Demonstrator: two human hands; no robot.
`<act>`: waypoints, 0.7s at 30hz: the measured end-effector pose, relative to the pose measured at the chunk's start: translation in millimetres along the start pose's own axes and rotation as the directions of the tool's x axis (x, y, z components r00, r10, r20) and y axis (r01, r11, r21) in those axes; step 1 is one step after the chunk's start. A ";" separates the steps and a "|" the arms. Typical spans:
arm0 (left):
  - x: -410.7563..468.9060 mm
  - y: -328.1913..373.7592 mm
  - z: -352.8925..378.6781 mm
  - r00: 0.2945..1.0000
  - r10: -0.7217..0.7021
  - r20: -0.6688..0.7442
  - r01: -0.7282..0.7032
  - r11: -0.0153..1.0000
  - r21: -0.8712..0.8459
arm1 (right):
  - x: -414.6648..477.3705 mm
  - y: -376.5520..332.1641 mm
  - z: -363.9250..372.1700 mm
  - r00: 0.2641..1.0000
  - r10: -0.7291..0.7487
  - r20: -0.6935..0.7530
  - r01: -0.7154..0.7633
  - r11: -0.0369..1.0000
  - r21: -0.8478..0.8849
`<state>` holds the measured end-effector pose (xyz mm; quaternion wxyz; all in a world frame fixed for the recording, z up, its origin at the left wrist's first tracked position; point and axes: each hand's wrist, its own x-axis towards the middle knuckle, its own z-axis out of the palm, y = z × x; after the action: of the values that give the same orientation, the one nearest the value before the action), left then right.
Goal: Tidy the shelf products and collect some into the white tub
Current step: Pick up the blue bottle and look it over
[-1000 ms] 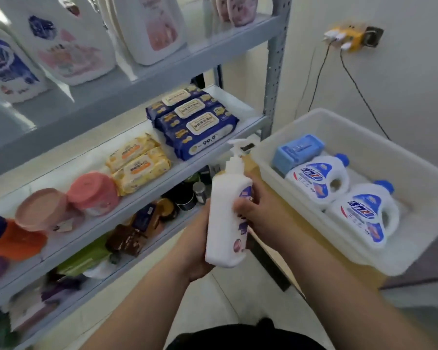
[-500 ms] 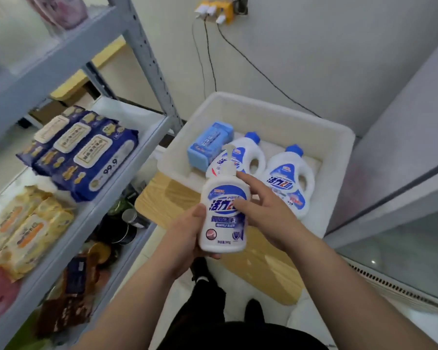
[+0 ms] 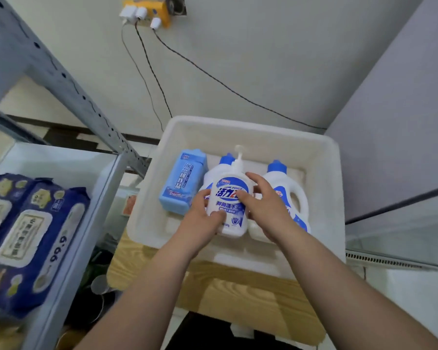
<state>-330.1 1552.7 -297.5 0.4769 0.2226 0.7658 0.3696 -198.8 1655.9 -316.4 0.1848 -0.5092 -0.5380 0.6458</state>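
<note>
While I hold the pump bottle over the white tub, my left hand curls round its 9 o'clock side and my right hand grips its 3 o'clock side. A blue box lies at 10 o'clock, inside the tub.

Yellow power strip, wooden tabletop

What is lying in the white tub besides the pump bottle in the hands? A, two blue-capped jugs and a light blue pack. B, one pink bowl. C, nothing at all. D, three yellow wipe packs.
A: the left jug, the right jug and the light blue pack lie in the white tub, behind the pump bottle gripped by the left hand and the right hand.
</note>
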 end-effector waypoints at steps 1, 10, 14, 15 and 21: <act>13.0 0.9 -6.5 1.000 -0.011 0.017 0.011 0.999 0.033 | 13.2 -1.6 7.3 1.000 0.023 -0.016 -0.023 1.000 -0.014; 90.5 -2.4 -40.6 0.985 0.060 0.164 -0.146 0.801 0.580 | 90.1 0.0 52.7 0.971 0.230 -0.062 -0.234 0.970 -0.070; 105.8 -2.7 -45.0 0.974 0.124 0.190 -0.226 0.604 0.764 | 102.4 -7.1 59.2 0.972 0.203 -0.121 -0.216 0.971 -0.101; 108.1 -2.3 -46.5 0.971 0.137 0.194 -0.237 0.579 0.780 | 104.1 -9.1 62.1 0.972 0.192 -0.136 -0.209 0.970 -0.121; 108.7 -12.0 -57.3 0.936 0.263 0.235 -0.343 0.522 0.781 | 105.7 -16.3 72.3 0.978 0.066 -0.197 -0.122 0.949 -0.289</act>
<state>-429.7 1600.3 -352.7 0.2830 0.5610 0.7767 0.0452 -309.4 1708.2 -357.5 0.1234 -0.6142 -0.5851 0.5150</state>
